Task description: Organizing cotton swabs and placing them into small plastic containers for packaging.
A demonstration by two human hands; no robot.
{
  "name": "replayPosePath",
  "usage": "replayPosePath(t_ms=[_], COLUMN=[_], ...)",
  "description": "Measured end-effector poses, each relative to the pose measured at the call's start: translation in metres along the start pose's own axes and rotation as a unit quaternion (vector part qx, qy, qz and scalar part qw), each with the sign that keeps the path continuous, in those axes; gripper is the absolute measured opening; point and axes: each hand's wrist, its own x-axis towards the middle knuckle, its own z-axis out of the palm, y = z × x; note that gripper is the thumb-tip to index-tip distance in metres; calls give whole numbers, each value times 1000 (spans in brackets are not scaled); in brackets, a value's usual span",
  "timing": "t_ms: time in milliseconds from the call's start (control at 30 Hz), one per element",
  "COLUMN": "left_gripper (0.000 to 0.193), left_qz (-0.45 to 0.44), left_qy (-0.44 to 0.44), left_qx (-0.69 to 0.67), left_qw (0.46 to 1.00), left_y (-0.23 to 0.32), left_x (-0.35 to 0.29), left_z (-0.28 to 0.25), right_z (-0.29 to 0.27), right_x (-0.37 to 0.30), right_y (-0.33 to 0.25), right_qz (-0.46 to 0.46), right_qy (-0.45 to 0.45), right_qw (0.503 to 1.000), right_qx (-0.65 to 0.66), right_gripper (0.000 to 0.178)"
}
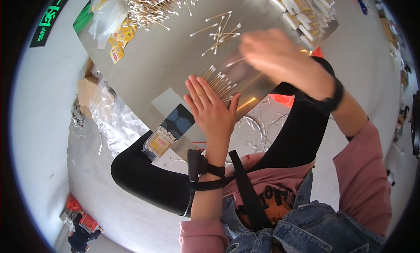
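A fanned row of cotton swabs (221, 84) lies on the table (140, 82), its near ends hidden by the left hand (211, 108), which lies flat with fingers stretched and thumb spread. Beyond it, the right hand (267, 46) is blurred, its fingers apparently curled; whether they grip the swab (236, 61) at their tips I cannot tell. Farther out are a few scattered swabs (223, 32) and a big loose heap (153, 5). At the near-left corner sits one filled pack (159, 142); many packs (302, 10) are piled at far right. So much looks packed, this row seems only partly gathered, and the heap, yellow cards (121, 39) and clear bags (104, 21) remain.
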Motion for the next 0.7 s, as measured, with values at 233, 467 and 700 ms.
replayPosePath(t_ms=[233, 467, 700], left_gripper=[63, 14, 11], left_qz=[-9, -77, -20], left_qy=[116, 135, 46], left_qx=[-130, -182, -167], left_qw=[985, 971, 985], left_y=[-13, -36, -20], left_x=[-12, -9, 20], left_z=[-14, -37, -40], right_z=[-74, -44, -4], right_x=[-155, -218, -43], right_y=[56, 66, -25], right_qz=[424, 519, 347], right_qy=[-160, -142, 189], right_qw=[890, 842, 828], right_qx=[-52, -29, 397], right_gripper=[6, 11, 11])
